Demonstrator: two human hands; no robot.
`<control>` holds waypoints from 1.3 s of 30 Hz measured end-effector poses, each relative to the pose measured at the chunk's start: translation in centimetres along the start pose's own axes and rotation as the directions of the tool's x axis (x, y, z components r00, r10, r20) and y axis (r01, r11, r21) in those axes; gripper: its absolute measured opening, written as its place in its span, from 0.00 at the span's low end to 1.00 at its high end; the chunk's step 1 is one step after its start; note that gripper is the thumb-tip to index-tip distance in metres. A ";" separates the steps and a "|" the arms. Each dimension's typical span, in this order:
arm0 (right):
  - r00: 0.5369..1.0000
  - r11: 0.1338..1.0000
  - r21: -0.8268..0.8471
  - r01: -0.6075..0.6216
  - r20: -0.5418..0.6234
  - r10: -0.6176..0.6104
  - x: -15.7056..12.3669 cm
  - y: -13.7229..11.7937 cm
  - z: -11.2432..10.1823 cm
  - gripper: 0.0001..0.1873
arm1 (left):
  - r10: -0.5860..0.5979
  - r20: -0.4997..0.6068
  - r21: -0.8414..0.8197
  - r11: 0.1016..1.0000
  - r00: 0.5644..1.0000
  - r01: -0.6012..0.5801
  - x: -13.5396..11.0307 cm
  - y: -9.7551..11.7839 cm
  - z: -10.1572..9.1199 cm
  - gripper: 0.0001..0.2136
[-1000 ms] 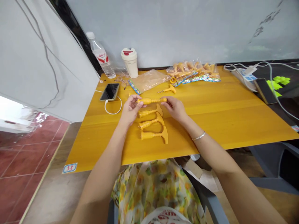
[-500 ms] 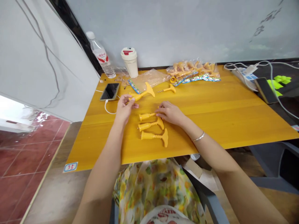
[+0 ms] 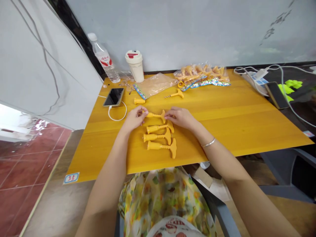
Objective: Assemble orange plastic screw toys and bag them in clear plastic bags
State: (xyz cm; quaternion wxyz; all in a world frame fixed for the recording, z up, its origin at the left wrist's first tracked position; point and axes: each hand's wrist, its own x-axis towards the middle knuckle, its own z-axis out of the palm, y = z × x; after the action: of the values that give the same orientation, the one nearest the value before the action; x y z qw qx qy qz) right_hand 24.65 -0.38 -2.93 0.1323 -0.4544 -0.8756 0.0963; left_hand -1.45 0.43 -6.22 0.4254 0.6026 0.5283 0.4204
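Several yellow plastic T-shaped pieces (image 3: 160, 138) lie in a stacked row on the yellow wooden table (image 3: 222, 125), each with a flared head to the right. The topmost piece (image 3: 155, 115) sits between my hands. My left hand (image 3: 134, 119) pinches its narrow cup end. My right hand (image 3: 179, 118) rests beside its flared head, fingertips at or near it. A short yellow cup part (image 3: 139, 101) lies farther back, and a thin yellow-handled screw part (image 3: 176, 94) lies to its right.
A plastic bag of yellow parts (image 3: 201, 75) and a clear bag (image 3: 154, 85) lie at the table's back edge. A phone on a white cable (image 3: 113, 97), a water bottle (image 3: 102, 57) and a white cup (image 3: 135, 65) stand at the back left. Cables and another phone (image 3: 276, 95) lie at the right.
The long piece lying tilted at the back has come forward to the top of the row, between my hands. The short cup part behind it now shows.
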 end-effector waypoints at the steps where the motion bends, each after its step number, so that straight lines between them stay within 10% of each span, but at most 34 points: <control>1: 0.999 0.999 -0.030 -0.011 -0.038 0.010 0.0 0.2 0.1 0.15 | -0.019 0.010 -0.017 1.000 1.000 0.019 0.0 0.1 0.1 0.11; 7: 0.996 0.998 -0.061 0.006 -0.094 -0.012 0.1 1.4 0.7 0.20 | -0.075 0.071 -0.190 0.978 0.995 0.088 -0.4 1.2 0.9 0.16; 12: 0.992 0.989 0.151 -0.008 -0.123 0.027 0.7 1.4 0.9 0.23 | 0.094 0.002 -0.299 0.950 0.996 -0.089 -0.4 1.7 1.2 0.20; 19: 0.955 0.717 0.642 -0.271 0.086 0.284 1.2 0.7 1.7 0.39 | 0.162 -0.018 -0.317 0.935 0.987 -0.159 -0.1 1.2 1.3 0.21; 25: 0.940 0.875 0.366 -0.316 -0.008 0.342 1.2 2.1 2.1 0.36 | -0.067 0.039 -0.163 0.984 0.997 0.073 -0.1 0.4 0.9 0.19; 30: 0.892 0.943 0.040 -0.331 -0.313 0.327 2.4 4.8 2.1 0.20 | -0.062 0.063 0.070 0.996 0.996 0.057 -0.1 0.0 0.6 0.13; 33: 0.896 0.944 -0.119 -0.308 -0.369 0.246 3.9 6.8 2.1 0.24 | 0.124 -0.130 0.177 0.979 0.984 -0.100 0.3 -0.8 0.5 0.09; 39: 0.887 0.923 -0.107 -0.370 -0.334 0.317 5.5 8.5 2.9 0.26 | 0.311 -0.524 0.316 0.936 0.793 -0.158 2.2 -2.3 -1.1 0.09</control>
State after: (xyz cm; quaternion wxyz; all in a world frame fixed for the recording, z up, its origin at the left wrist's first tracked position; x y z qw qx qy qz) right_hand 27.29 8.85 -7.32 0.2102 -0.6217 -0.7540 -0.0286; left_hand -2.96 2.92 -7.94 0.1120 0.5613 0.6008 0.5581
